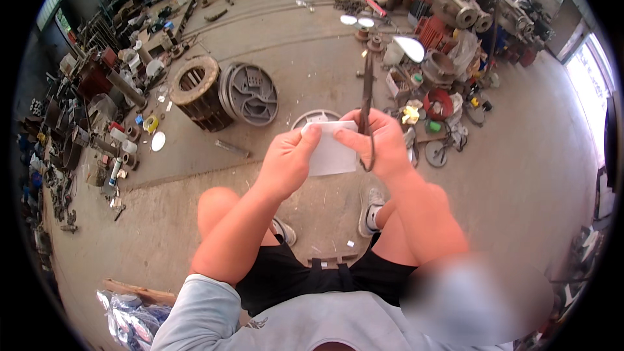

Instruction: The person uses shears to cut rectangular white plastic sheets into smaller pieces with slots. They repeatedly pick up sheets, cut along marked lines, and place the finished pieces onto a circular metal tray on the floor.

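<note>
Head view: left hand (286, 161) has its grip clamped on the upper left corner of the white sheet (333, 159), thumb on top. Sheet is out in front of the body, above the floor (325, 211), between the 2 hands. Right hand (383, 145) has its grip clamped on the sheet's upper right part, and also carries a dark scissors-like tool (368, 88), tip pointing away; can't tell if its blades are parted.

To do it well, I'd keep both thumbs level, pull evenly so the top edge doesn't crease, and keep the tool tip outward.

Counts, left to right: 1 white disc (158, 141), 1 slotted drum (197, 101), apparently 2 grey round covers (255, 82) together, 1 round part (318, 117) mostly hidden, 1 sheet, 2 far pale discs (348, 19), 1 tool, 1 red ring (428, 107). Side clutter: uncountable.
</note>
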`<state>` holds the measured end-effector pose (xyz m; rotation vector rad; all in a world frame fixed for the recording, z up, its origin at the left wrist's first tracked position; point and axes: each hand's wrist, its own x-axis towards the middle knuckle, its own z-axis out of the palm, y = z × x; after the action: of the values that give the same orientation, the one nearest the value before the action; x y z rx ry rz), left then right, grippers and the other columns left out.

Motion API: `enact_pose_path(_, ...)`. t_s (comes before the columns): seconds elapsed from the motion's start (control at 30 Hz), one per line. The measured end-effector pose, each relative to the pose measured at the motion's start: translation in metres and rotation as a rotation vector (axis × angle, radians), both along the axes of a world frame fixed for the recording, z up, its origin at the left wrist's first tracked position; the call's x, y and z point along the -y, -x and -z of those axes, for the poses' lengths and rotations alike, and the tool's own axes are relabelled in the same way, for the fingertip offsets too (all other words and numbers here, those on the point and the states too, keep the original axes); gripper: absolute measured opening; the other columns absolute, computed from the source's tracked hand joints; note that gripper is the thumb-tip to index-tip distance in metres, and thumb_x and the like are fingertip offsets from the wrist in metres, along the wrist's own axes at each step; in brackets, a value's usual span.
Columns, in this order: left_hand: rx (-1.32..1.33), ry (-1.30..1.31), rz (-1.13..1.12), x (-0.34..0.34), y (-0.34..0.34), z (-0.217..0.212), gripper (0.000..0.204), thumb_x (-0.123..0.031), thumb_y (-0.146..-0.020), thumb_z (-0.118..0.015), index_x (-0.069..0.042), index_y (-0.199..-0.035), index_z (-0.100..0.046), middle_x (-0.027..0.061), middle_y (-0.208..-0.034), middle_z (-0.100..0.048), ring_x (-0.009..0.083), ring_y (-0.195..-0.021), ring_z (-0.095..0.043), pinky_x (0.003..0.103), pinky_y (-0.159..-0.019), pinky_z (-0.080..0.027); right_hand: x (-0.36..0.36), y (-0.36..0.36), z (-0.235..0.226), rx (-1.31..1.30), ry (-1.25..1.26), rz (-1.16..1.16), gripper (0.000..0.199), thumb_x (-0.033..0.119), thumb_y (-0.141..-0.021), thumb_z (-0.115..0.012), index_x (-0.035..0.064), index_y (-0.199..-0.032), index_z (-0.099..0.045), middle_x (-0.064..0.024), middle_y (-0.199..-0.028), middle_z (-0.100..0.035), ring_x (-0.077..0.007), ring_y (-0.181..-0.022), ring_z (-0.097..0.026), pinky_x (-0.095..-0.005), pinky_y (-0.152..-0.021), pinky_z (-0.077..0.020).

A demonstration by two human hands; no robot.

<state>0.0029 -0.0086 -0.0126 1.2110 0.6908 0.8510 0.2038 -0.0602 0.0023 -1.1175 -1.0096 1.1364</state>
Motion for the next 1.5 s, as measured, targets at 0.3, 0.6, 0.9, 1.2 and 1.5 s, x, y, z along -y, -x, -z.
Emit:
enact_pose_path(0.3,0.346,0.193,-0.443,-0.027,0.032,-0.004,0.048,-0.041,-0.116,-0.051,0.000,-0.102,-0.073,0.0057,-0.082,-0.069,0.0161,-0.071,-0.064,0.031,-0.070,-0.054,-0.013,0.015,-0.010,-0.138,-0.071,0.040,0.024,0.012,-0.092,-0.087,0.0010,-0.108,-0.073,-0.0034,-0.091,-0.076,-0.0094,-0.074,-0.070,-0.0252,-0.065,-0.0562)
enact_pose_path(0.6,0.321,0.015,-0.489,0.062,0.082,0.053,0.044,-0.036,-0.117,-0.051,0.000,-0.103,-0.072,0.0072,-0.083,-0.071,0.0138,-0.072,-0.066,0.029,-0.067,-0.054,0.063,0.024,0.007,-0.299,-0.102,0.041,0.028,0.008,-0.091,-0.086,-0.0003,-0.113,-0.070,-0.0044,-0.099,-0.075,-0.0133,-0.087,-0.072,-0.0298,-0.081,-0.0587)
enact_pose_path(0.9,0.268,-0.288,-0.513,0.208,0.163,0.095,0.038,-0.034,-0.113,-0.055,0.001,-0.106,-0.067,0.0154,-0.096,-0.070,0.0289,-0.091,-0.070,0.041,-0.086,-0.058,0.188,-0.043,-0.013,-0.255,-0.304,0.296,0.027,0.017,-0.091,-0.086,0.0084,-0.109,-0.067,-0.0034,-0.101,-0.075,-0.0164,-0.090,-0.073,-0.0342,-0.084,-0.0602)
enact_pose_path(1.2,-0.619,-1.026,-0.477,0.188,0.211,0.108,0.025,-0.028,-0.111,-0.055,-0.004,-0.113,-0.063,0.0133,-0.115,-0.063,0.0301,-0.106,-0.061,0.045,-0.105,-0.049,0.201,-0.065,0.043,-0.376,-0.170,0.372,0.018,0.013,-0.101,-0.076,0.0044,-0.114,-0.067,-0.0069,-0.104,-0.076,-0.0171,-0.091,-0.074,-0.0343,-0.085,-0.0599)
enact_pose_path(1.5,-0.344,-0.180,-0.693,0.208,0.218,0.144,0.032,-0.031,-0.119,-0.043,-0.008,-0.098,-0.053,-0.0009,-0.078,-0.047,0.0092,-0.069,-0.043,0.026,-0.063,-0.038,0.182,-0.065,0.034,-0.486,-0.263,0.395,0.021,0.012,-0.099,-0.078,0.0044,-0.116,-0.068,-0.0082,-0.109,-0.077,-0.0185,-0.096,-0.075,-0.0347,-0.088,-0.0602)
